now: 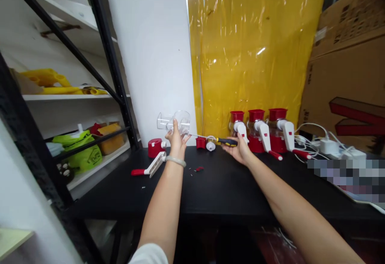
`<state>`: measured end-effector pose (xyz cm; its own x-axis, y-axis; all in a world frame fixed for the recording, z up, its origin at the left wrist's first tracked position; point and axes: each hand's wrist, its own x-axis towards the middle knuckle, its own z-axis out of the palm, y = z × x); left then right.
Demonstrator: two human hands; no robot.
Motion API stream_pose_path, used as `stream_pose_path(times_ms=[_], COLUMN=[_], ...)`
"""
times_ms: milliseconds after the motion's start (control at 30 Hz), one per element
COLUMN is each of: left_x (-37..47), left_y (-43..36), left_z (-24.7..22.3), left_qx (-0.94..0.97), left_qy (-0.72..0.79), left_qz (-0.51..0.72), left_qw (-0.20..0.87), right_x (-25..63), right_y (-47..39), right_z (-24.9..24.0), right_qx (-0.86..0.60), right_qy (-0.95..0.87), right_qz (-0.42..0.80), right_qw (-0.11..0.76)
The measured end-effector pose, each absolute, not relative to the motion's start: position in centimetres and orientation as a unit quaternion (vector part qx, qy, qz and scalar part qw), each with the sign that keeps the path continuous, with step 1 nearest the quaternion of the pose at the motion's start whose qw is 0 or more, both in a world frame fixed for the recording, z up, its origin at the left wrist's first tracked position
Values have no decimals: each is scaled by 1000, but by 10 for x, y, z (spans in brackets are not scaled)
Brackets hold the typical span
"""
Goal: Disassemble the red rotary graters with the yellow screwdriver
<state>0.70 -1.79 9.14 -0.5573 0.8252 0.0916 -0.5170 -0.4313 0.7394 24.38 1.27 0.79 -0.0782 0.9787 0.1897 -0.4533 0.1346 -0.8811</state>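
My left hand (177, 137) is closed around a clear plastic grater body (165, 121), held up above the table. A screwdriver (226, 141) with a black and yellow handle is gripped in my right hand (237, 149). Its thin shaft points left, and the tip is at the clear body beside my left fingers; whether it sits in a screw I cannot tell. Below lie a white crank handle (157, 163) with a red grip, a red base (155, 147), a red hopper (201, 142), a white round part (211, 146) and a small red piece (199, 169).
Three assembled red and white graters (256, 133) stand at the back right of the black table (222, 191). White cables with adapters (329, 145) lie farther right, before a large cardboard box (345, 75). A shelf rack (110, 55) rises on the left.
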Motion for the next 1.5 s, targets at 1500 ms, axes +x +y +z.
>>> stream_pose_path(times_ms=[1500], left_x=[-4], left_y=[18], left_z=[26], left_qx=[205], left_qy=[346], left_qz=[821], left_qw=[405], right_x=[252], right_y=[44], right_z=[-32], right_qx=[-363], right_qy=[-480], right_qz=[533], right_qw=[595])
